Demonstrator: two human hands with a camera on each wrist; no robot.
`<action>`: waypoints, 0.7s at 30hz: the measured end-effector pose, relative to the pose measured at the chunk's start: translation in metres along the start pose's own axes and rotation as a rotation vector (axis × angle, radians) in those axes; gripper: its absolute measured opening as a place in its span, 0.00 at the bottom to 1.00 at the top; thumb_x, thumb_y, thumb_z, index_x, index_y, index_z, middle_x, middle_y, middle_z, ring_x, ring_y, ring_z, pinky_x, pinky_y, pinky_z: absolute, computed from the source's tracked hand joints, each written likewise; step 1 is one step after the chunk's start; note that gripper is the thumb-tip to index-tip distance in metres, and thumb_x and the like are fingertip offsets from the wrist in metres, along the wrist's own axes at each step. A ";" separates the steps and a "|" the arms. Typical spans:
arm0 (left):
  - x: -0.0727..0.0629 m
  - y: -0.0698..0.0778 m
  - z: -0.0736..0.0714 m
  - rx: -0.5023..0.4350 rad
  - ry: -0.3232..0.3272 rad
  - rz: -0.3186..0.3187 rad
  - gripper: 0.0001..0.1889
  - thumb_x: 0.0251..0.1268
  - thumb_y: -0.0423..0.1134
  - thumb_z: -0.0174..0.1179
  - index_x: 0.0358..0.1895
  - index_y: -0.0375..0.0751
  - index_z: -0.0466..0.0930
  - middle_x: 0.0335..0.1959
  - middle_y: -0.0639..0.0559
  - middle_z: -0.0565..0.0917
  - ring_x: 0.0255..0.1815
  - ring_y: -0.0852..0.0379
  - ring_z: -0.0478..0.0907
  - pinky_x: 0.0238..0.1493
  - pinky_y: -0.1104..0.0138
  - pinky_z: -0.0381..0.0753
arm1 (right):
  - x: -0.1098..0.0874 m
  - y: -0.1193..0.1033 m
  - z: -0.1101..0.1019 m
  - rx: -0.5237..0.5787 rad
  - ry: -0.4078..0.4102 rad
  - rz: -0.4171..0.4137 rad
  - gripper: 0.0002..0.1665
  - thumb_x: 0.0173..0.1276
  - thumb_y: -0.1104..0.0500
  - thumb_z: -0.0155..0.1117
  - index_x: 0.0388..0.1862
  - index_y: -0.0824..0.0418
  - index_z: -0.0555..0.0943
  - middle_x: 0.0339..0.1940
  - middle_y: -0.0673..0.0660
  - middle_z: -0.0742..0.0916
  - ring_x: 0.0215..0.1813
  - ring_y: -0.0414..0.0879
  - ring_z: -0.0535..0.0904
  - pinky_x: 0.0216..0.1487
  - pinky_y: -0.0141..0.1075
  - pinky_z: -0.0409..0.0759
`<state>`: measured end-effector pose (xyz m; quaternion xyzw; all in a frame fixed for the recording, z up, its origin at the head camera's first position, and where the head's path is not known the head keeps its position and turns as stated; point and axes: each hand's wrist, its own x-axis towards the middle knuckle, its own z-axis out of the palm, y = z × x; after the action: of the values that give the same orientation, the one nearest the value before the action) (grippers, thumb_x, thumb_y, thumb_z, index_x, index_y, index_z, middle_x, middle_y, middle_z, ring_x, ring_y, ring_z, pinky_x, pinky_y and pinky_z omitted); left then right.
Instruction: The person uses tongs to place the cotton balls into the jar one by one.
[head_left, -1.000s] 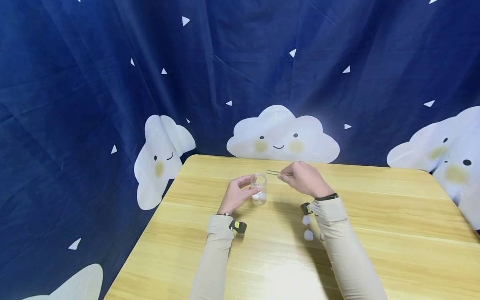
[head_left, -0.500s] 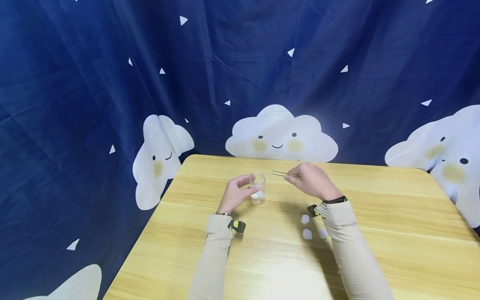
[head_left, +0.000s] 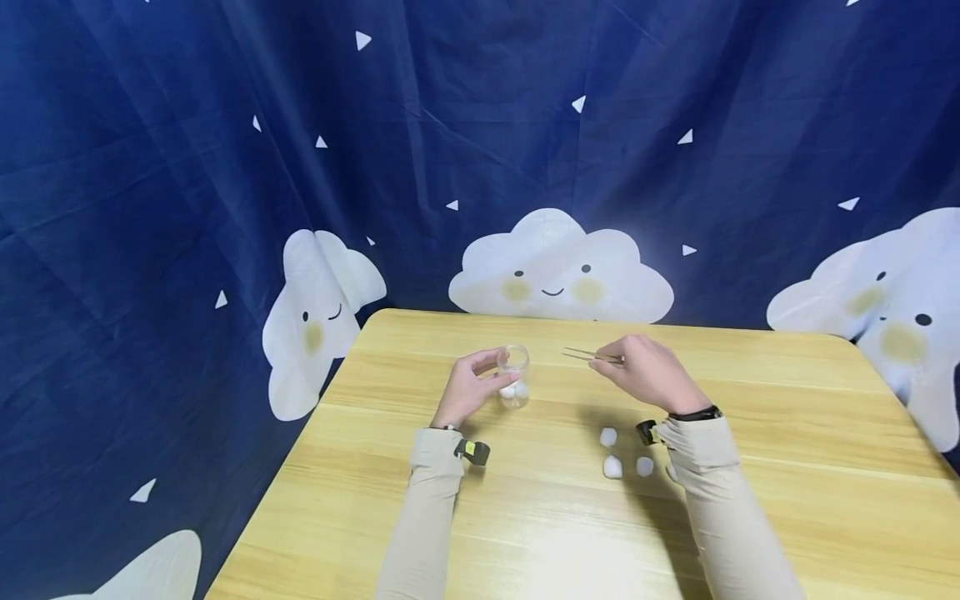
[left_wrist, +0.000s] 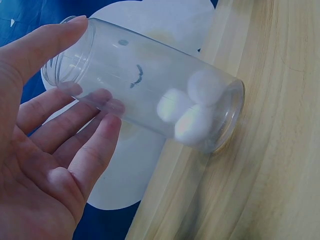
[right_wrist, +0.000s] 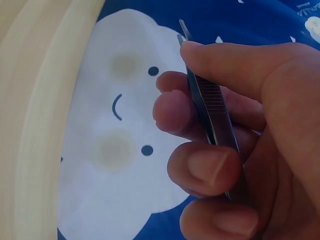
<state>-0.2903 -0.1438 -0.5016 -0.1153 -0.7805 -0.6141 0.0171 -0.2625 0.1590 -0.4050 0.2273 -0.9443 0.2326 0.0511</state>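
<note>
My left hand (head_left: 468,388) holds a clear, open-topped jar (head_left: 516,364) upright on the table, with thumb and fingers around its upper part. In the left wrist view, three white cotton balls (left_wrist: 194,124) lie at the jar's bottom. To the right of the jar and above the table, my right hand (head_left: 654,372) grips metal tweezers (right_wrist: 215,107) between thumb and fingers. The tweezers' tips point left, slightly apart, with nothing between them. Beneath the right wrist, several white cotton balls (head_left: 612,467) lie loose on the table, one partly hidden by the sleeve.
The wooden table (head_left: 555,517) runs back to a dark blue curtain (head_left: 420,150) printed with clouds and white triangles. A small black camera (head_left: 474,452) is strapped at the left wrist, another camera (head_left: 648,432) at the right.
My right hand has moved right and toward me with the tweezers, away from the jar, exposing more of the loose cotton balls. My left hand stays on the jar.
</note>
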 end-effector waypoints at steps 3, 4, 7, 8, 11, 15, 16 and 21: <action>0.000 0.000 0.000 0.001 0.003 0.003 0.28 0.60 0.42 0.76 0.64 0.40 0.82 0.63 0.44 0.86 0.66 0.45 0.83 0.70 0.54 0.81 | -0.006 0.005 -0.003 -0.010 0.015 0.010 0.18 0.74 0.54 0.66 0.21 0.49 0.81 0.18 0.42 0.74 0.24 0.39 0.67 0.29 0.34 0.65; -0.001 0.000 0.001 0.002 0.003 0.006 0.28 0.60 0.42 0.76 0.64 0.40 0.82 0.63 0.44 0.86 0.65 0.44 0.83 0.70 0.54 0.81 | -0.008 0.006 -0.004 -0.011 0.019 0.013 0.15 0.74 0.54 0.66 0.24 0.50 0.84 0.19 0.42 0.77 0.24 0.39 0.68 0.30 0.34 0.67; -0.001 -0.001 0.001 0.002 0.002 0.010 0.28 0.60 0.42 0.76 0.64 0.41 0.82 0.63 0.44 0.86 0.65 0.44 0.83 0.69 0.54 0.82 | -0.015 0.011 -0.006 -0.009 0.023 0.022 0.10 0.74 0.55 0.67 0.31 0.51 0.89 0.22 0.44 0.83 0.25 0.39 0.71 0.31 0.35 0.70; -0.001 -0.002 0.000 0.001 0.002 0.009 0.28 0.60 0.42 0.76 0.64 0.41 0.82 0.62 0.44 0.86 0.65 0.44 0.83 0.69 0.55 0.82 | -0.016 0.013 -0.006 -0.008 0.020 0.024 0.10 0.74 0.55 0.67 0.32 0.51 0.89 0.22 0.45 0.84 0.25 0.39 0.71 0.32 0.35 0.70; 0.000 -0.002 0.000 -0.004 -0.002 0.004 0.29 0.60 0.42 0.76 0.64 0.40 0.82 0.63 0.44 0.86 0.65 0.44 0.83 0.68 0.57 0.83 | -0.022 0.017 -0.007 -0.006 0.022 0.022 0.09 0.74 0.55 0.67 0.35 0.53 0.91 0.26 0.46 0.89 0.28 0.38 0.75 0.33 0.37 0.74; 0.000 -0.003 0.000 -0.003 -0.005 0.008 0.29 0.61 0.42 0.76 0.65 0.39 0.81 0.63 0.44 0.86 0.65 0.44 0.83 0.68 0.57 0.83 | -0.028 0.022 -0.009 -0.016 0.033 0.022 0.10 0.75 0.53 0.67 0.37 0.53 0.92 0.32 0.48 0.92 0.32 0.37 0.81 0.36 0.40 0.79; 0.000 -0.003 0.000 -0.002 -0.005 0.011 0.29 0.61 0.42 0.76 0.65 0.39 0.81 0.63 0.44 0.86 0.65 0.45 0.83 0.68 0.57 0.83 | -0.030 0.024 -0.009 -0.019 0.034 0.026 0.10 0.75 0.53 0.66 0.37 0.52 0.92 0.32 0.48 0.92 0.34 0.38 0.83 0.37 0.40 0.80; 0.000 -0.001 0.000 0.002 -0.002 0.018 0.28 0.61 0.42 0.76 0.64 0.40 0.81 0.63 0.43 0.86 0.66 0.45 0.82 0.70 0.55 0.81 | -0.039 0.030 -0.013 -0.031 0.039 0.046 0.09 0.74 0.53 0.66 0.37 0.51 0.92 0.34 0.48 0.92 0.39 0.42 0.86 0.42 0.45 0.84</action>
<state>-0.2902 -0.1437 -0.5030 -0.1230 -0.7802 -0.6130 0.0218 -0.2414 0.2047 -0.4145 0.2003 -0.9515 0.2236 0.0678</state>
